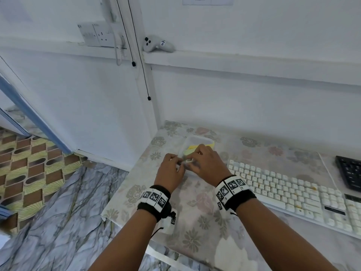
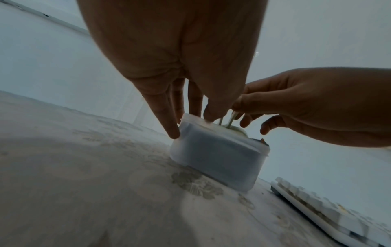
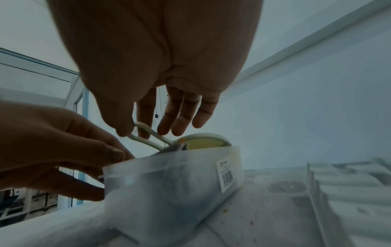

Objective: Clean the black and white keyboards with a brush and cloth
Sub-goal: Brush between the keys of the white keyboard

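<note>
**Both hands at the tub, brush loop pinched**

Nearest the head camera are the two forearms with tagged wristbands, reaching forward to a translucent tub [image 1: 199, 142] on the flowered surface [image 1: 197, 208]. The left hand [image 1: 172, 171] steadies the tub's near-left corner, its fingertips [image 2: 173, 132] pressed against the wall and rim. The right hand [image 1: 205, 163] pinches the pale wire-like loop of what looks like the brush [image 3: 203, 141] between thumb and forefinger, its other fingers spread loosely above. The brush head sits at the tub's rim, its loop rising toward the right hand, so lifting it out probably means pulling up and back along that loop while the left hand keeps the tub down. The white keyboard [image 1: 289, 194] lies just right of the tub, its long axis running away to the right; the black keyboard [image 1: 349, 174] is beyond it at the frame edge. The right hand is nearer both. No cloth can be made out
</note>
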